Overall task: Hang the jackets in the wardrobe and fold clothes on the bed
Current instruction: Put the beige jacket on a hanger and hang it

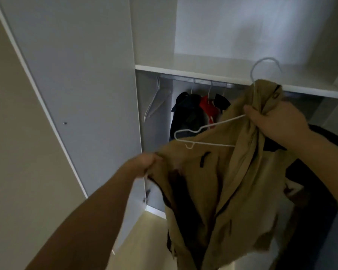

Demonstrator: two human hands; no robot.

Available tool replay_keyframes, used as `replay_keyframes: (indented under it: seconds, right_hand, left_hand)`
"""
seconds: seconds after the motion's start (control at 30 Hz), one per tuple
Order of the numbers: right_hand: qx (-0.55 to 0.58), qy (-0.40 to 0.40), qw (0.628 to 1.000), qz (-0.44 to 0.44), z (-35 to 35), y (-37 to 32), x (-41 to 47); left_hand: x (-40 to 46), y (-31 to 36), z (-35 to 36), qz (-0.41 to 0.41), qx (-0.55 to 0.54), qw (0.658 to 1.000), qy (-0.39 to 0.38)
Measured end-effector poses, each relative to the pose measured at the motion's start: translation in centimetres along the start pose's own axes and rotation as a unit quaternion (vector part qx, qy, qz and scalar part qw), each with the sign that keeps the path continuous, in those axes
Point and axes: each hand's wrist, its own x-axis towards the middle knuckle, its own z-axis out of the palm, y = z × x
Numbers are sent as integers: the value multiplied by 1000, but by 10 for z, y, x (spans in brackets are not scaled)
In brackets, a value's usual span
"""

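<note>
I hold a tan jacket (219,184) up in front of the open wardrobe (183,69). My right hand (271,121) grips its bunched collar together with a white wire hanger (201,133), whose hook rises above the fabric. My left hand (146,162) grips the jacket's left edge and pulls it outward. The hanger's left shoulder sticks out bare; its right side is hidden in the cloth. On the rail (199,79) inside hang a dark jacket (185,114) and a red garment (208,110).
An empty white hanger (154,102) hangs at the rail's left end. The open wardrobe door (76,84) stands at my left. A dark garment (316,182) drapes behind the tan jacket at the right. Light floor (144,240) lies below.
</note>
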Motion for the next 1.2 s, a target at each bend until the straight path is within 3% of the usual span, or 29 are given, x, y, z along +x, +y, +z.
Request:
replay_keyframes:
  seconds: [0.03,0.17,0.23,0.37,0.47,0.53,0.6,0.7,0.77,0.83,1.0,1.2]
  right_hand:
    - [-12,3,1000,13,3,3,-4]
    - [-6,34,999,31,15,4,-5]
    - [8,62,998,22,16,3,-3]
    - [80,124,989,4,2,17,-2]
    - [197,122,972,37,-8,29,-1]
    - [176,125,976,21,-9,31,0]
    - [119,137,983,11,-8,25,1]
    - [50,120,991,11,1,9,5]
    - [66,111,992,-3,8,0,9]
    - [102,98,989,-33,10,-4,10]
    - [173,20,983,-65,6,8,14]
    - [157,-94,982,-49,12,10,22]
  left_hand:
    - [-11,25,-8,23,-46,999,-13]
    - [-34,101,-6,85,-13,994,-64]
    - [-40,134,6,100,-48,990,-90]
    - [-47,171,2,132,-111,985,-24]
    - [-50,187,-3,150,-77,985,44]
    - [-53,192,-4,156,-59,984,55]
    - [-61,197,2,150,-31,988,13]
    - [-74,203,31,141,4,987,-72]
    - [-75,205,54,149,4,985,-81]
    - [-76,208,69,168,-19,984,-64]
    - [-81,223,67,243,-61,966,64]
    - [-103,234,111,294,-78,951,-52]
